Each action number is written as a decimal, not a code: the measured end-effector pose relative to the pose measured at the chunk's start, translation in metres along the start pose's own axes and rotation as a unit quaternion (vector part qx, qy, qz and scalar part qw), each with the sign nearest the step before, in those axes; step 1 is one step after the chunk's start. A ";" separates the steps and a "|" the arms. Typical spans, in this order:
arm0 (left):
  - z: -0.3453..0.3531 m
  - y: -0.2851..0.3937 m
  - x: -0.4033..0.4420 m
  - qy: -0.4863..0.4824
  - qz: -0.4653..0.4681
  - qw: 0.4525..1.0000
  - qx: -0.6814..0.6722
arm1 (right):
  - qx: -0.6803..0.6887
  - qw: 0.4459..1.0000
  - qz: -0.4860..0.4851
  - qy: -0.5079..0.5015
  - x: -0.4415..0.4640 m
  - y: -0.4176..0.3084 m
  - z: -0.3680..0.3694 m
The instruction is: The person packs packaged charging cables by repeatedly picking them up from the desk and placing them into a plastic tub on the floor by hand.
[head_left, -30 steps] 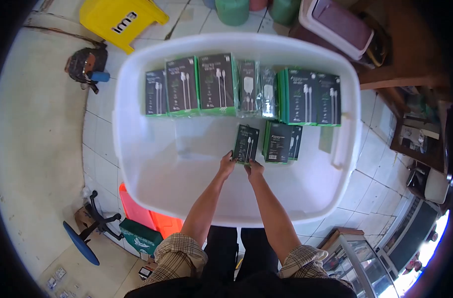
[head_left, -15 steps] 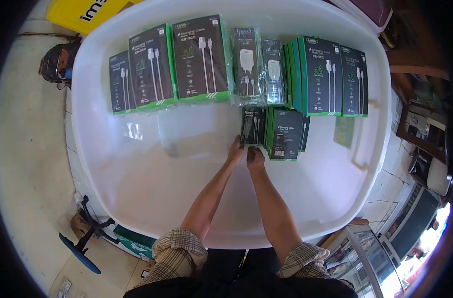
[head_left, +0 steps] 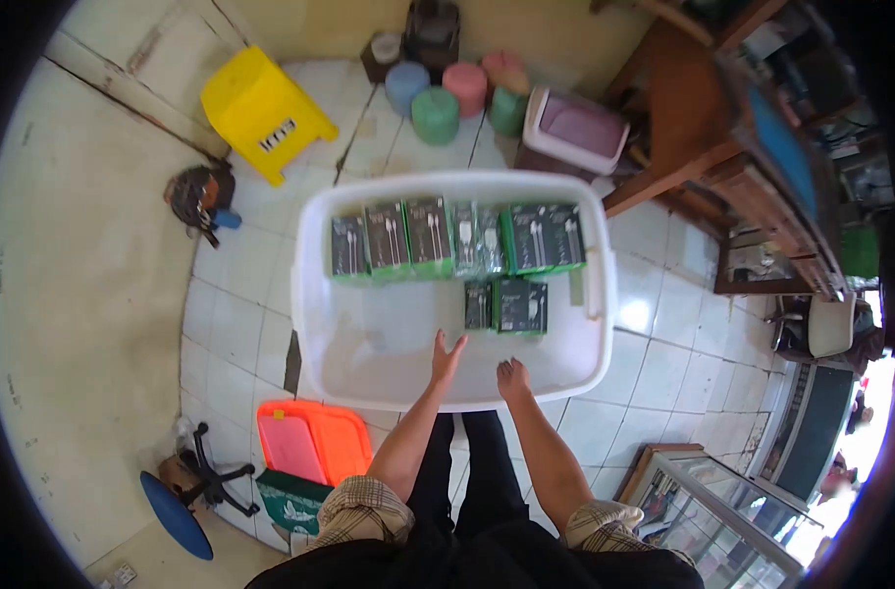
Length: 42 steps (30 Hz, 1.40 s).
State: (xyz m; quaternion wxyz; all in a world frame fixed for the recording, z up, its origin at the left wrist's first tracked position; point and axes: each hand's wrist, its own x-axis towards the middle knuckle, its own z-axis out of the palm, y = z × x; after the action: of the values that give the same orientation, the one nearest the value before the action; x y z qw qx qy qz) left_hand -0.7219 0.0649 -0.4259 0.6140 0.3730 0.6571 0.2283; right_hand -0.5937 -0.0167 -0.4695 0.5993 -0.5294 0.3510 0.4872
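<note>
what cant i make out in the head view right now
- Small print on the boxes: head view, too small and blurred.
- What's inside them: head view, closed packaging hides it.
- Palm of the right hand: head view, turned from the camera.
- Rest of the glass case: head view, cut off by the bottom edge.

Stretches both forearms [head_left: 544,444] forward and slightly inward; holds the left hand [head_left: 447,360] with thumb spread wide from fingers, and the right hand [head_left: 512,379] apart from it, slightly nearer the body, loosely curled.
</note>
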 end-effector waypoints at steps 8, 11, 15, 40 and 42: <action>-0.047 0.063 -0.075 0.003 0.076 0.997 -0.006 | 0.021 0.994 -0.101 -0.035 -0.126 -0.115 -0.088; -0.066 0.047 -0.091 0.005 0.116 0.992 0.039 | 0.076 0.988 -0.133 0.030 -0.164 -0.144 -0.141; -0.084 0.024 -0.111 0.046 0.108 0.978 0.171 | 0.155 0.975 -0.132 0.088 -0.168 -0.153 -0.241; 0.340 0.066 -0.149 -0.035 0.281 0.929 0.238 | 0.242 0.951 -0.138 0.136 -0.122 -0.443 -0.445; 0.387 0.074 -0.140 -0.055 0.287 0.946 0.140 | 0.220 0.957 -0.155 0.108 -0.101 -0.485 -0.430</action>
State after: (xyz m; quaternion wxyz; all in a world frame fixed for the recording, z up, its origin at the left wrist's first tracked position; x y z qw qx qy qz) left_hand -0.3326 -0.0586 -0.3354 0.4988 0.6401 0.5129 0.2801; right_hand -0.1172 -0.4406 -0.3154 0.7273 -0.4821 0.4261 0.2390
